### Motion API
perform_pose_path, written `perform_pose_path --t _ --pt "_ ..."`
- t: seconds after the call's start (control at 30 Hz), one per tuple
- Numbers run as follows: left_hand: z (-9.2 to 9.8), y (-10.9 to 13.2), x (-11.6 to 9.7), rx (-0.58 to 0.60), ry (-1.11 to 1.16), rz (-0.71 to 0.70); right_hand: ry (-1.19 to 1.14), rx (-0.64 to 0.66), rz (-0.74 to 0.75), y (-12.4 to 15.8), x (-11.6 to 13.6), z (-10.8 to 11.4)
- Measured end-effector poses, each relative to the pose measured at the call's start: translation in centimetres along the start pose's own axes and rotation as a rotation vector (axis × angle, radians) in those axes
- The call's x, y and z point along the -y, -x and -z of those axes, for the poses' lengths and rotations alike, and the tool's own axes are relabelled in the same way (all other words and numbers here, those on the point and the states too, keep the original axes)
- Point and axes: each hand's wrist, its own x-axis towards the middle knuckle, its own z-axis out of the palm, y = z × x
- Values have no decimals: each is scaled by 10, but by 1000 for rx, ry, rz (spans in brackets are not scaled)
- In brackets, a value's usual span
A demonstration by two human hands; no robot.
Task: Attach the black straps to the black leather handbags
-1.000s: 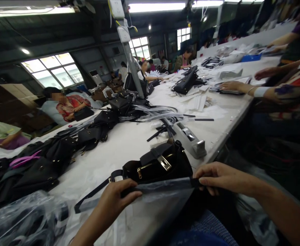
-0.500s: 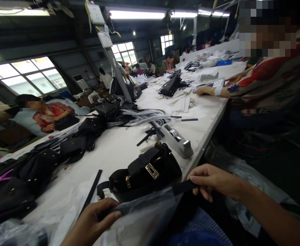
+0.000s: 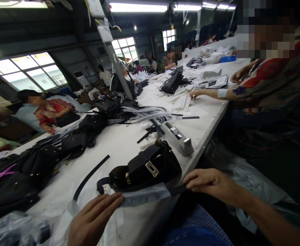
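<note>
My left hand [image 3: 95, 218] lies near the front edge of the white table [image 3: 121, 143], its fingers stretched flat on the end of a clear plastic sleeve [image 3: 145, 195] wrapped round a black strap [image 3: 177, 189]. My right hand [image 3: 208, 182] pinches the strap's other end at the table edge. Just behind the strap lies a black handbag [image 3: 145, 169] with a gold clasp. A loose black strap [image 3: 90, 177] lies to its left.
A grey tape dispenser [image 3: 178, 136] stands behind the bag. Several black bags [image 3: 37, 164] are heaped at left, with clear strips and straps [image 3: 145, 116] further back. A co-worker's arm [image 3: 216, 93] reaches over the table at right; other people sit across it. Plastic wrap [image 3: 14, 230] lies bottom left.
The plastic sleeve now wraps the strap as a narrow band instead of hanging as a loose sheet. My left hand went from gripping it to lying flat. The view shifted slightly.
</note>
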Motion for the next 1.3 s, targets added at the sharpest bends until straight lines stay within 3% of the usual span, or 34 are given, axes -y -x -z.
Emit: perform_pose_path --t 0.27,0.57,0.83,1.03,1.17,1.3 --pt "-2 12 -14 -101 -75 37 13 -54 -50 3 -3 -12" --pt "-14 20 -7 -105 -23 61 -49 -88 -27 1 -3 -13" --pt "-20 10 -6 -181 -83 -50 -101 -141 22 2 -4 -16" --pt "-27 9 -10 -151 -127 -22 -113 -179 38 0 -5 -18" --pt "-24 3 -22 -66 -79 76 -107 -277 -30 -2 6 -22" --pt "-24 -22 -54 -32 -36 178 -143 -328 -85 -5 22 -30"
